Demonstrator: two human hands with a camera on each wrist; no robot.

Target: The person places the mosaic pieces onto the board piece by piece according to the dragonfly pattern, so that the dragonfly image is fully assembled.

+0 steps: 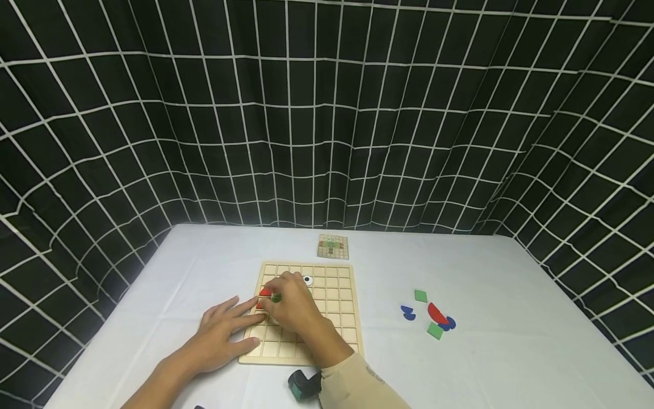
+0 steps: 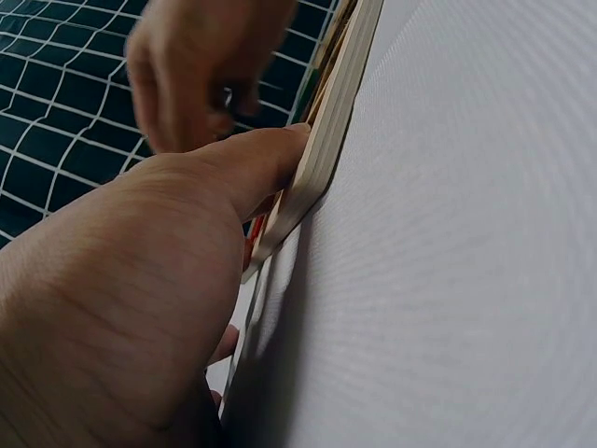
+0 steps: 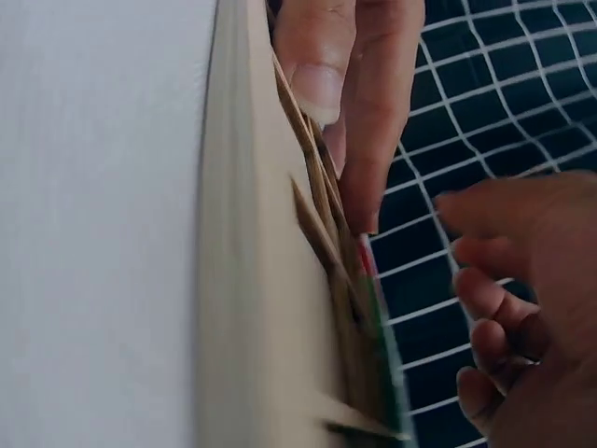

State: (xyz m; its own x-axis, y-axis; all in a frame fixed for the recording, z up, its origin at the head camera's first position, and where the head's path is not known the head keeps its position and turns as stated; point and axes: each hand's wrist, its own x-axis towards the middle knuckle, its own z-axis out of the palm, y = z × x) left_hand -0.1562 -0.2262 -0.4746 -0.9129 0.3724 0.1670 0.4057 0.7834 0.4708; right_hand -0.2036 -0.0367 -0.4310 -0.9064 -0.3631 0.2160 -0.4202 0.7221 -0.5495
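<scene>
A wooden grid board (image 1: 332,292) lies on the table. My right hand (image 1: 293,304) is over its left part, thumb and index finger curled at a red piece (image 1: 265,292). In the right wrist view the index fingertip touches a red edge beside green. A green piece (image 1: 276,297) shows under the fingers, and a white eye piece (image 1: 307,280) with a black dot sits above the hand. My left hand (image 1: 219,335) rests at the board's left edge, fingers spread and straight. Part of the board is hidden under the right hand and forearm.
A small pattern card (image 1: 333,246) lies behind the board. To the right are loose green squares (image 1: 420,296), a red half circle (image 1: 437,313) and several blue half circles (image 1: 410,316). A black device (image 1: 304,385) sits by the right sleeve. Gridded black cloth (image 1: 317,113) surrounds the table.
</scene>
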